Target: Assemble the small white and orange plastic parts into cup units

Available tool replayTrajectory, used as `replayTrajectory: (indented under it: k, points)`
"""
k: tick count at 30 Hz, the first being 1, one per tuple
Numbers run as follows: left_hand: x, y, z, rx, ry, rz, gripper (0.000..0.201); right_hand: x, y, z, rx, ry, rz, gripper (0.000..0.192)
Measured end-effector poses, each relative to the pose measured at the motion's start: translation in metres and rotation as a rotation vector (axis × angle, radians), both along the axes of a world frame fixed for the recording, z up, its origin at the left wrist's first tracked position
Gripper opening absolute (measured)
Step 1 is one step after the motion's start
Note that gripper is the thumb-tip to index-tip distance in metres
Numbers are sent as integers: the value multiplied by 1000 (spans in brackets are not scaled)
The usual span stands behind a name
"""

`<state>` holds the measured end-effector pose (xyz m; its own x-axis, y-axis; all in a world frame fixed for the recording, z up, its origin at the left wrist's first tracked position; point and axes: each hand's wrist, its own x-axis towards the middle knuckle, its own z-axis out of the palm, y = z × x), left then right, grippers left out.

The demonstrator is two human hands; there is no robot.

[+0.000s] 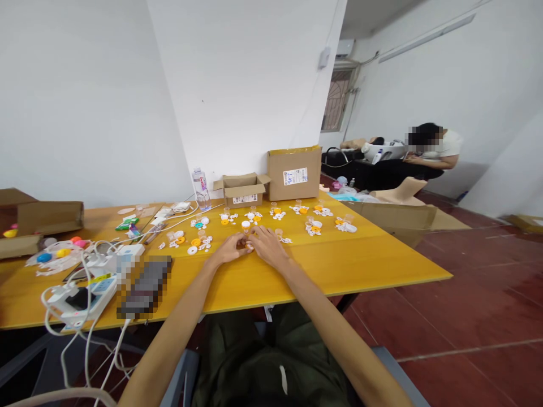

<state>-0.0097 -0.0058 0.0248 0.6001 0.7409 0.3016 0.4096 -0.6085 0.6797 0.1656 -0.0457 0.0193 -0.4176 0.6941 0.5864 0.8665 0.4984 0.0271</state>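
A: What's the surface?
B: Yellow tabletop [339, 265], white walls, red floor.
A: Count?
B: One bottle [201, 189], two open boxes at twelve o'clock.
A: Grips?
B: Left hand [231, 249] and right hand [266, 244] pinch one small orange piece [246, 244] together, mid-tabletop.

two hands [248, 246], three open cardboard boxes [293, 172] along the table, one water bottle [201, 189]

You are looking at: water bottle [201, 189] standing by two cardboard boxes [242, 190] [294, 173]; white cables [80, 305] trailing off the desk [348, 263].
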Motion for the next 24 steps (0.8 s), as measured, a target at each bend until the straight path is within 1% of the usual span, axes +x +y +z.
replayTrajectory:
  k: [5,10,13,18,24]
  points:
    - [0,-1,0,3,9,17,18,7,-1,1,-5,101,15,15]
    - [-1,0,0,15,15,-4,17,8,3,-6,-53,128,122,14]
    - [-1,1,-1,22,27,-10,17,6,7,-11,-57,134,151,16]
    - [0,1,-1,23,32,-4,15,5,8,-13,-37,116,134,16]
    - [0,1,-1,20,27,-10,19,3,4,-7,-10,55,91,15]
